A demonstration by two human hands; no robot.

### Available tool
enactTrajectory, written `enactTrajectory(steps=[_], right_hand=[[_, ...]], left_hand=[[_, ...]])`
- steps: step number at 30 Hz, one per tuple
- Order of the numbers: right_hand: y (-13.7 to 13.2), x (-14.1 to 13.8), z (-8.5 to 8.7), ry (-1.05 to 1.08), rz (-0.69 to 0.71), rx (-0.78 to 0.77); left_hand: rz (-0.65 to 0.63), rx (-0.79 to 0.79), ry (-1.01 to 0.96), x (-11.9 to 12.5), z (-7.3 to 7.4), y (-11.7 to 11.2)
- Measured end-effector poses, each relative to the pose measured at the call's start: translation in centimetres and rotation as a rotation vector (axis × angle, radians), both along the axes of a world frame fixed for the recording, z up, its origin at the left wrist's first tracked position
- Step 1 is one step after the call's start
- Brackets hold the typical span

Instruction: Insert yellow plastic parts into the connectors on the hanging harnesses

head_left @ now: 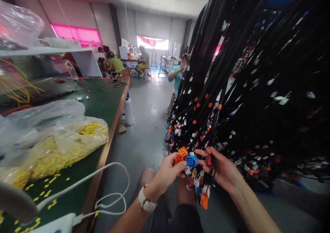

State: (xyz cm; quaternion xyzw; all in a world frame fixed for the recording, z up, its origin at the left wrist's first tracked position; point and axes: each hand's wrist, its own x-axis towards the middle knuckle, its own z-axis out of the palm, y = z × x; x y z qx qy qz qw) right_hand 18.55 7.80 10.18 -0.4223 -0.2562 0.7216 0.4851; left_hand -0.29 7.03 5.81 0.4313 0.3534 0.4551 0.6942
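Observation:
In front of my knees, my left hand (170, 171) is closed round a small group of plugs. Its thumb presses beside a blue connector (191, 161), and an orange connector (183, 152) shows just above. My right hand (223, 171) is beside it, fingers curled around a red connector (208, 160) at the end of a dark cable; part of that grip is hidden. Below both hands dangle more cable ends, among them an orange piece (204, 201) and white tags. They belong to a thick bundle of black wire harnesses (206, 68) hanging at my right.
At left a green-topped bench (100, 88) holds a clear bag of yellow pieces (64, 148), with some scattered loose. A white cable (113, 166) loops over its edge. A person in a teal shirt (175, 76) is behind the harnesses; others sit farther back.

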Motion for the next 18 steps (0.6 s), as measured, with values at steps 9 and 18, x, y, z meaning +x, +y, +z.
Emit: enactTrajectory(steps=[9, 18], right_hand=[[0.0, -1.2, 0.1, 0.023, 0.021, 0.026], [0.0, -1.5, 0.2, -0.106, 0.017, 0.015]], left_hand=[[0.153, -0.094, -0.053, 0.7, -0.7, -0.1], [0.023, -0.246, -0.27, 0.1, -0.4, -1.1]])
